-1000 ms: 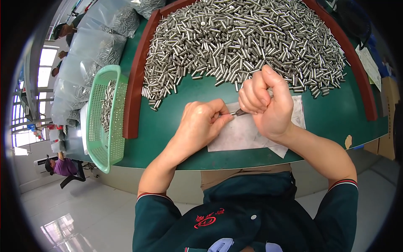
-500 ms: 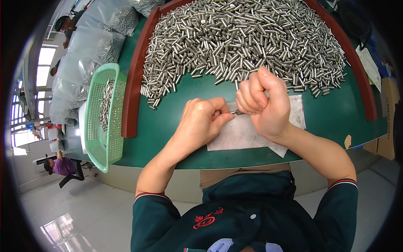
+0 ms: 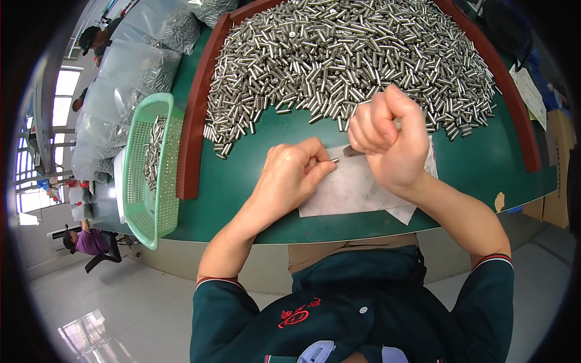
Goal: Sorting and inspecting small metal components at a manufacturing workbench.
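Observation:
My left hand (image 3: 285, 174) pinches a short metal pin (image 3: 334, 160) between thumb and fingers, its shiny end poking out toward the right. Closed in a fist, my right hand (image 3: 392, 142) grips a small dark tool (image 3: 350, 151); only its flat tip shows, so its exact kind is hidden. That tip stands a short gap away from the pin. Beneath both hands lies a smudged white sheet (image 3: 333, 193) on the green tabletop. Just beyond it spreads a large heap of similar silvery metal pins (image 3: 351, 60).
Dark red wooden rails (image 3: 192, 145) border the heap at left and right. Left of them, a green plastic basket (image 3: 163, 212) contains more pins. Clear bags of pins (image 3: 115, 106) line the far left. A brown cardboard box (image 3: 560, 169) stands at the right. Other people sit farther left.
My right hand has moved slightly up and to the right, drawing the tool's tip away from the pin. My left hand has stayed nearly still.

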A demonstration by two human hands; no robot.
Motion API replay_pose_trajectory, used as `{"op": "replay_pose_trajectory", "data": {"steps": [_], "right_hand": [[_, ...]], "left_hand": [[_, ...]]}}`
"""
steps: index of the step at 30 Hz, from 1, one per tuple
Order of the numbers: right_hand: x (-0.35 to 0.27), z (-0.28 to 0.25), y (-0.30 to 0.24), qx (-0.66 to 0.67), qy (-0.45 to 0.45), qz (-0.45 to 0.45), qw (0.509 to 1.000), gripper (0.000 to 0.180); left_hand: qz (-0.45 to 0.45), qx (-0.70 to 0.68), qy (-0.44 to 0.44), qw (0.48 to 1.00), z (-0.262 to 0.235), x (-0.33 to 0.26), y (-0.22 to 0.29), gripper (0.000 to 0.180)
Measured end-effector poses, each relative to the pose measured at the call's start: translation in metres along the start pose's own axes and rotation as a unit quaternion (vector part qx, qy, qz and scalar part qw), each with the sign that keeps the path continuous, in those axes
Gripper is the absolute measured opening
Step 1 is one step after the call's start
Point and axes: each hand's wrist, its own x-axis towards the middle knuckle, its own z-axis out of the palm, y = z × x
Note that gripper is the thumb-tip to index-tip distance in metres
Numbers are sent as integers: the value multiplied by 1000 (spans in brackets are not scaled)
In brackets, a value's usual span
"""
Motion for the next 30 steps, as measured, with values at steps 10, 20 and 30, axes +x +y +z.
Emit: {"op": "replay_pose_trajectory", "data": {"steps": [10, 20, 30], "right_hand": [[-5, -10, 4, -3, 1, 25, 1000, 43], [-4, -11, 2, 28, 2, 22, 999, 43], [-3, -9, 4, 25, -2, 19, 1000, 44]], "left_hand": [[-154, -684, -67, 710, -21, 10, -28, 10], [-101, -788, -28, 607, -36, 14, -37, 22], [-161, 271, 593, 741, -164, -49, -106, 19]]}}
